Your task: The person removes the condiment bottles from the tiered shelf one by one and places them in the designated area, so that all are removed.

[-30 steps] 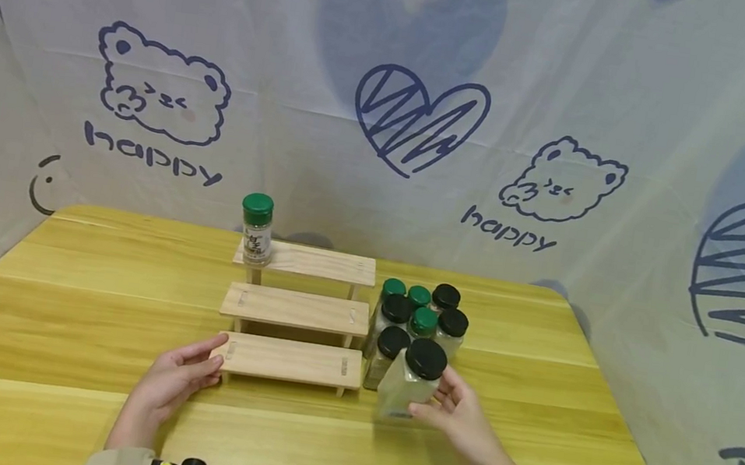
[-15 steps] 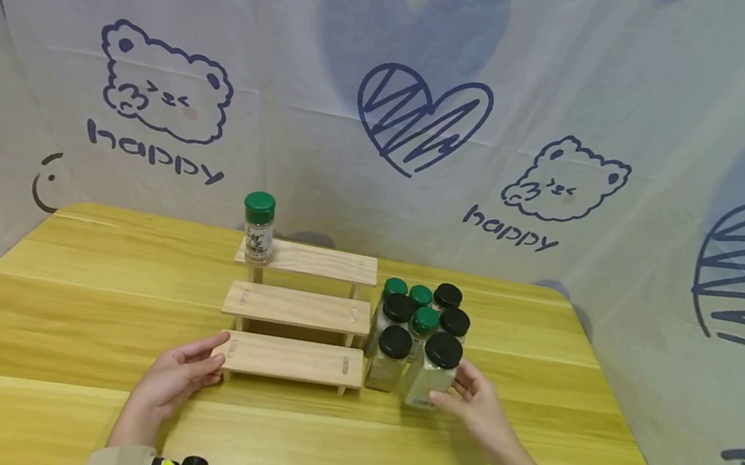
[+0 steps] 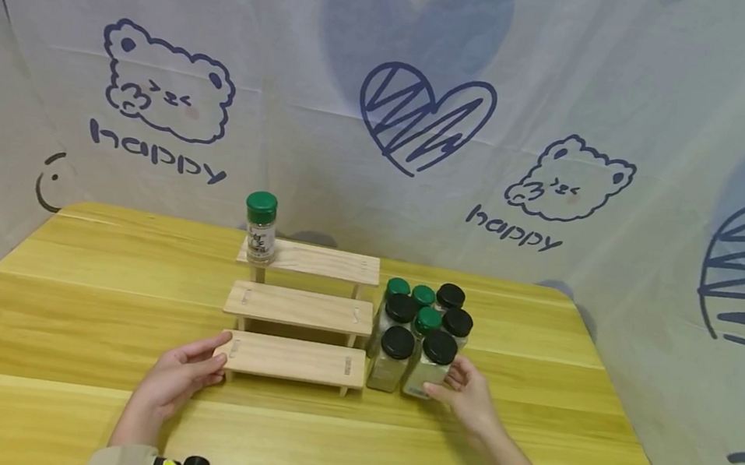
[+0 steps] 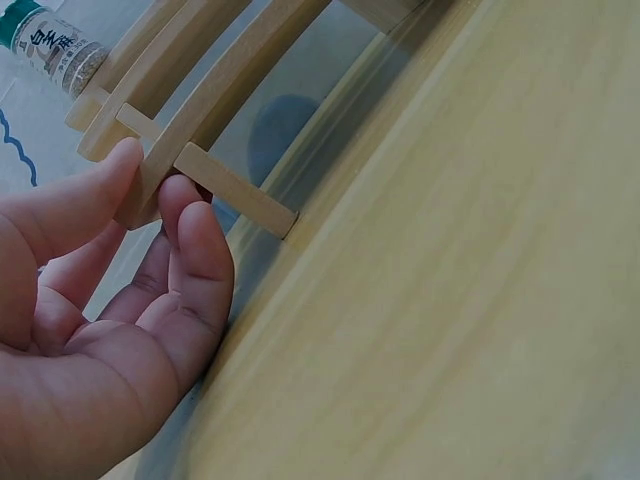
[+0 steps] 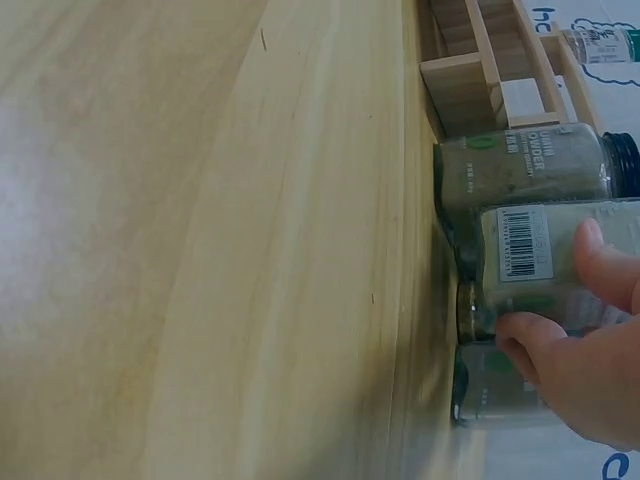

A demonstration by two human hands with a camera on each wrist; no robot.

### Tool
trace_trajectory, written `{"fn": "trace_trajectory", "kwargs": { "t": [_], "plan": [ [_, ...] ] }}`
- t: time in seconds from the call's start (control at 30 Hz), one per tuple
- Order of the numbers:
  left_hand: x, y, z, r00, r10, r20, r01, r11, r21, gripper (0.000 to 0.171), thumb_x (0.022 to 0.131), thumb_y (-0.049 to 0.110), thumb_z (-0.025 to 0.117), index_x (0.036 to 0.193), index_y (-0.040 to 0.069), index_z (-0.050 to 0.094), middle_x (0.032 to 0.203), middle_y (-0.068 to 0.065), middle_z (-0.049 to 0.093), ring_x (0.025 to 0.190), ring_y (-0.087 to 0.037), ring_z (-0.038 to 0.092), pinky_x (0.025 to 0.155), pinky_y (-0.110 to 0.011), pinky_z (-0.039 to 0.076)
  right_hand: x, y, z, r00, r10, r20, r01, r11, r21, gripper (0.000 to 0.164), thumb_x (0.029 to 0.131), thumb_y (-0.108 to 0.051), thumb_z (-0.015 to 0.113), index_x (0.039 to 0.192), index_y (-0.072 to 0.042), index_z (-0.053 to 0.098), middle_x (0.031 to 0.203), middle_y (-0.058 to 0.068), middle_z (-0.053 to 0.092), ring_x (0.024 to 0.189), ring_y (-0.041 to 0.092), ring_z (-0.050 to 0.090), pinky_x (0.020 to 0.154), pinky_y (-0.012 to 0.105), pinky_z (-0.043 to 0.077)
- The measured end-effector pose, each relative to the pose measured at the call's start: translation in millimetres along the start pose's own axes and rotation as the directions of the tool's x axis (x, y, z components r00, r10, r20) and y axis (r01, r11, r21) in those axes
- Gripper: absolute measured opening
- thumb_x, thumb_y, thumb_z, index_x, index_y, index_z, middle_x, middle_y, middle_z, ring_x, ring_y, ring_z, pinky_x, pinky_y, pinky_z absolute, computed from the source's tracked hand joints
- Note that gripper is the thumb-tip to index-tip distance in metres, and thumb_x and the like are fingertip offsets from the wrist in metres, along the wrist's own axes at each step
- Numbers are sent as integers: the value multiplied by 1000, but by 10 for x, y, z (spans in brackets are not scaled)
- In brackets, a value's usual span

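Note:
My left hand (image 3: 178, 376) pinches the left end of the lowest step of a three-tier wooden spice rack (image 3: 292, 359). In the left wrist view the thumb lies on top of the board and curled fingers are beneath it. My right hand (image 3: 469, 402) grips a clear, square-sided spice jar (image 3: 426, 377) with a black lid, at the front right of a cluster of jars. Its barcode label (image 5: 525, 243) shows in the right wrist view. Beside it stands another black-lidded jar (image 3: 388, 368). The gripped jar partly hides the jars behind.
Several more jars with green lids (image 3: 428, 319) and black lids (image 3: 456, 321) stand close against the rack's right side. One green-lidded shaker (image 3: 262, 230) stands on the left of the top step. A printed curtain (image 3: 375, 209) hangs behind the wooden table (image 3: 87, 305).
The jar in my right hand has moved right and back, and has gone from tilted to nearly upright beside the front jar. My left hand has stayed on the rack.

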State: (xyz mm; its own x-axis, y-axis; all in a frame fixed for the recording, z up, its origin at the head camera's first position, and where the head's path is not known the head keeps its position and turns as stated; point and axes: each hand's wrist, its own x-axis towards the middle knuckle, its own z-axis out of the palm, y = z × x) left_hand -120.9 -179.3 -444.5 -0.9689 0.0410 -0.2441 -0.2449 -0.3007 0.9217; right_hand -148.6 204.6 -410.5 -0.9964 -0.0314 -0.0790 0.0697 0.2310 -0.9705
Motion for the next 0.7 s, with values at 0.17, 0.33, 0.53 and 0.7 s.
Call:
{"fn": "trace_trajectory", "kwargs": {
  "t": [0.17, 0.33, 0.53, 0.7],
  "plan": [
    [4, -6, -2, 1000, -5, 10, 5, 1000, -5, 28, 81, 0, 62, 101, 20, 65, 113, 14, 54, 78, -9, 55, 75, -24, 49, 37, 17, 33, 1000, 0, -14, 0, 1000, 29, 49, 75, 13, 62, 120, 11, 44, 118, 30, 49, 111, 41, 44, 90, 40, 42],
    [6, -5, 4, 1000, -12, 3, 12, 1000, 11, 27, 82, 1, 62, 95, 24, 65, 137, -7, 35, 78, -9, 55, 76, -24, 49, 63, 44, 68, 999, 2, -47, 0, 999, 47, 48, 73, 17, 62, 118, 12, 45, 113, 28, 53, 110, 40, 46, 86, 34, 45],
    [3, 1, 6, 1000, -11, -6, 11, 1000, 12, 32, 83, -1, 59, 111, 16, 61, 136, -3, 37, 77, -8, 55, 75, -24, 49, 105, 81, 94, 998, 18, -57, -14, 998, 68, 46, 72, 17, 62, 115, 12, 47, 111, 25, 55, 109, 39, 47, 83, 30, 47],
    [2, 10, -1, 1000, 2, 5, -2, 1000, 10, 41, 85, -1, 58, 124, -3, 46, 123, 7, 48, 78, -8, 54, 74, -24, 49, 114, 92, 116, 997, 34, -64, -29, 996, 84, 46, 71, 18, 62, 114, 12, 47, 107, 21, 58, 109, 38, 47, 78, 26, 49]
  ]
}}
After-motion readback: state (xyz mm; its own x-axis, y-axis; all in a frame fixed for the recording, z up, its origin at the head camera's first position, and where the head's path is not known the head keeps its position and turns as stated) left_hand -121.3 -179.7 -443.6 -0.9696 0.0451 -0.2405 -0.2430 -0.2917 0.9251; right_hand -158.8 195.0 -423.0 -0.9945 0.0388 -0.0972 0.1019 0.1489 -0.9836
